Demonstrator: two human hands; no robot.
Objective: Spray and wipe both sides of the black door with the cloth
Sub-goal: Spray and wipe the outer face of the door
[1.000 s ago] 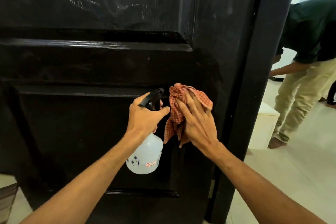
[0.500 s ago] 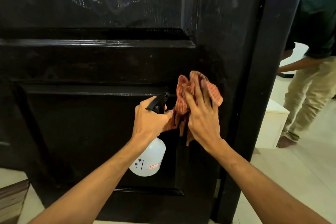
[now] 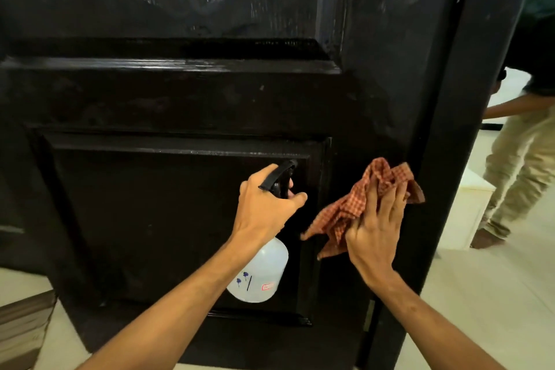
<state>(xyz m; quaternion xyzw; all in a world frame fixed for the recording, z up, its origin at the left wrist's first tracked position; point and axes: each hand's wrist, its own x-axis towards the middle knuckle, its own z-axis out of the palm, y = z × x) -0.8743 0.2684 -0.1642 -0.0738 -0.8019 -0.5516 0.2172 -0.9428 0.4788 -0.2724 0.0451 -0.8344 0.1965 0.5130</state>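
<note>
Left hand [image 3: 267, 207] grips spray bottle [image 3: 258, 273], nozzle facing lower panel | right hand [image 3: 375, 231], fingers flat, presses cloth [image 3: 360, 201] on black door [image 3: 180, 99] near hinge edge for wiping contact

bystander [image 3: 524, 141] half hidden behind the black door [image 3: 180, 93].

No text can be read. The bottle [image 3: 258, 275] bears a small red-bordered white label with print too small to make out, beside blue marks and a dark line, also unreadable.
</note>
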